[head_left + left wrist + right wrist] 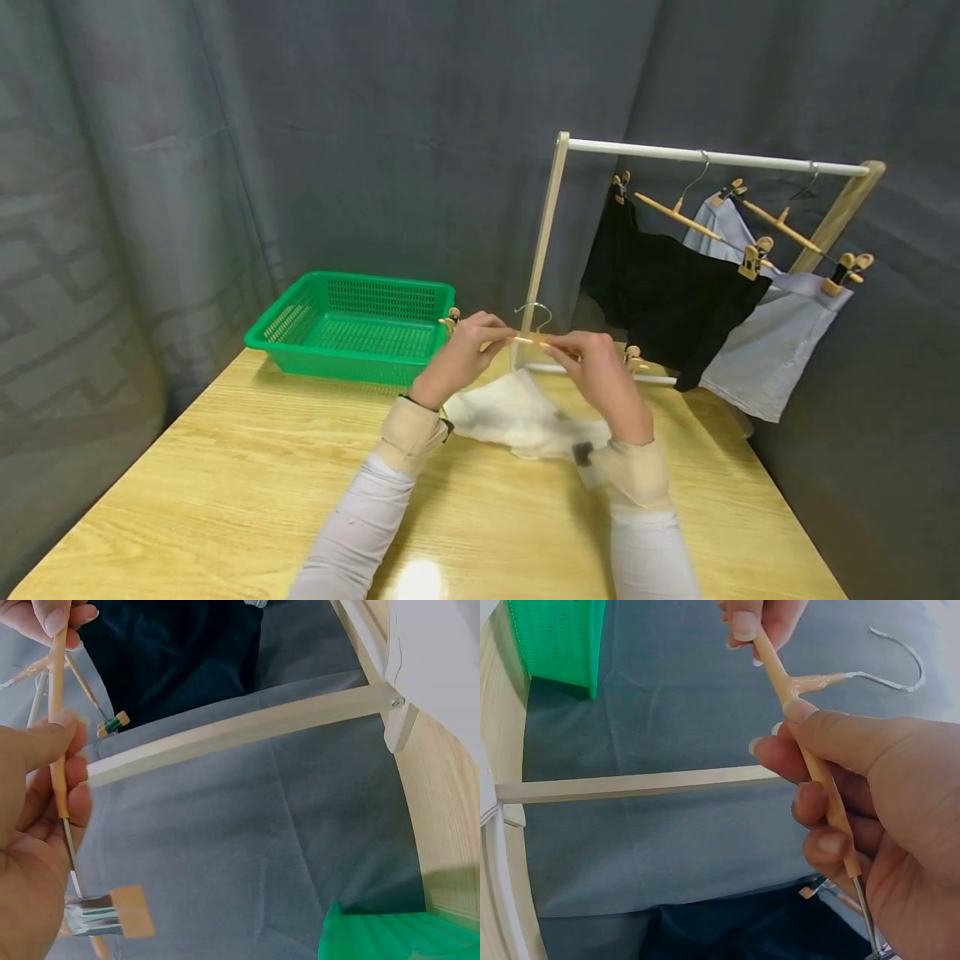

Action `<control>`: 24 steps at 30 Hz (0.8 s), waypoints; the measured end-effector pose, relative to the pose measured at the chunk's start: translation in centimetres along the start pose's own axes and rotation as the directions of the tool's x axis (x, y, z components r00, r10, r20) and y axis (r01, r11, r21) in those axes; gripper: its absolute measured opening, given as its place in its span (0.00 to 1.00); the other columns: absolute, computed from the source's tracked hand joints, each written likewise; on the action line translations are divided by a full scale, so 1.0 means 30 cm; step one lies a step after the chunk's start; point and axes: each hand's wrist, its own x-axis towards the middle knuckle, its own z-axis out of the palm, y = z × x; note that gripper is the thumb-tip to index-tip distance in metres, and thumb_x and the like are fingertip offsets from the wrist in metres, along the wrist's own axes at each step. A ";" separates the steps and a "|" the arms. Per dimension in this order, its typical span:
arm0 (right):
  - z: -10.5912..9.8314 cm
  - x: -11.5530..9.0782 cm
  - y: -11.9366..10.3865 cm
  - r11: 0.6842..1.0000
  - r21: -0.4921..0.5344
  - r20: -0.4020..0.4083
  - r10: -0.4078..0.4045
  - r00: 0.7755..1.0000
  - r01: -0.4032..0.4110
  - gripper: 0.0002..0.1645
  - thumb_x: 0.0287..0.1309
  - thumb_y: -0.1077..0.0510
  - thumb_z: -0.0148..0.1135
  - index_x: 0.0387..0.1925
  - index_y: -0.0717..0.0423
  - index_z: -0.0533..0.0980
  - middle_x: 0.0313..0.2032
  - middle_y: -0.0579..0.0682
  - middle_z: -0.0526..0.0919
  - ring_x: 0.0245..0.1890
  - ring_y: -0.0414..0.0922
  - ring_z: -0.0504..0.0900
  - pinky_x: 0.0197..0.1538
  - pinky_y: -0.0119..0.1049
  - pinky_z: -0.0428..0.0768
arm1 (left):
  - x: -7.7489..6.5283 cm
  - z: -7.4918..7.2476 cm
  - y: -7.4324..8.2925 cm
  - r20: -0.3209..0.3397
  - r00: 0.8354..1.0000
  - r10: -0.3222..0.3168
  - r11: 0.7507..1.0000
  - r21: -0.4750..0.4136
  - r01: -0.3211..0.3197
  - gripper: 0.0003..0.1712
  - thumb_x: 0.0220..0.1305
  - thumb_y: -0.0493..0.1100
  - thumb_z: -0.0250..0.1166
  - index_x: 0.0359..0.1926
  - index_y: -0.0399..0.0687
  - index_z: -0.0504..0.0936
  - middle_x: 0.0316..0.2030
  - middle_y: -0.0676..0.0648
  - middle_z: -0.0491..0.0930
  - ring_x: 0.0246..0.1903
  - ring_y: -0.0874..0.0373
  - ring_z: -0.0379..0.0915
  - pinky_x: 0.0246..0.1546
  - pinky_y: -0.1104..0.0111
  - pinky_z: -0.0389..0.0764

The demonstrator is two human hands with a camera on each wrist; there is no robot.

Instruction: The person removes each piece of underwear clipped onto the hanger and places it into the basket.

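A wooden clip hanger (532,340) with a metal hook is held level above the table, hook upward. My left hand (467,350) pinches its bar between thumb and fingers on one side of the middle. On the other side my right hand (602,371) grips the bar, thumb on top and fingers curled behind, as the right wrist view shows. A clip (112,911) sits on the metal rod beyond my left hand, and another clip (634,358) shows past the right. Below, a crumpled white cloth garment (506,412) lies on the table, partly covered by my right wrist.
To the left stands a green plastic basket (352,372). A clothes rack (551,217) with a white rail rises at the right. Black shorts (663,283) and light blue shorts (780,337) hang there from clip hangers. A grey curtain (420,142) closes off the back.
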 end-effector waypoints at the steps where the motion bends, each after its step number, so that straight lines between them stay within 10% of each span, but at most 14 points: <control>1: 0.001 -0.001 0.004 1.000 0.009 -0.002 -0.002 1.000 0.002 0.10 0.65 0.61 0.68 0.45 0.59 0.88 0.40 0.54 0.90 0.29 0.44 0.80 0.35 0.39 0.82 | -0.001 0.003 0.003 0.003 1.000 -0.009 1.000 -0.002 0.009 0.11 0.65 0.31 0.68 0.48 0.38 0.89 0.41 0.45 0.86 0.43 0.52 0.79 0.43 0.69 0.83; 12: 0.024 -0.002 0.046 0.998 0.052 -0.002 -0.025 1.000 0.026 0.10 0.65 0.62 0.68 0.45 0.60 0.88 0.40 0.56 0.90 0.25 0.42 0.79 0.30 0.32 0.79 | -0.050 0.028 0.065 -0.057 0.998 0.042 0.999 -0.022 -0.043 0.05 0.65 0.33 0.68 0.41 0.40 0.86 0.47 0.44 0.80 0.52 0.50 0.73 0.56 0.63 0.78; 17: 0.000 -0.004 0.053 0.999 0.047 -0.043 -0.023 0.999 0.025 0.10 0.62 0.64 0.70 0.44 0.63 0.88 0.41 0.59 0.90 0.31 0.47 0.86 0.35 0.39 0.85 | -0.088 0.077 0.083 0.143 0.990 -0.003 0.999 -0.043 0.009 0.10 0.64 0.39 0.69 0.46 0.42 0.83 0.55 0.44 0.74 0.53 0.52 0.73 0.56 0.64 0.78; 24: -0.034 -0.014 0.070 0.998 0.058 -0.054 0.016 0.998 -0.013 0.10 0.64 0.65 0.67 0.45 0.64 0.87 0.43 0.60 0.89 0.40 0.52 0.89 0.44 0.49 0.87 | -0.124 0.177 0.096 0.471 0.850 -0.237 0.970 0.157 0.184 0.38 0.67 0.56 0.67 0.73 0.57 0.66 0.75 0.36 0.50 0.66 0.42 0.64 0.60 0.48 0.77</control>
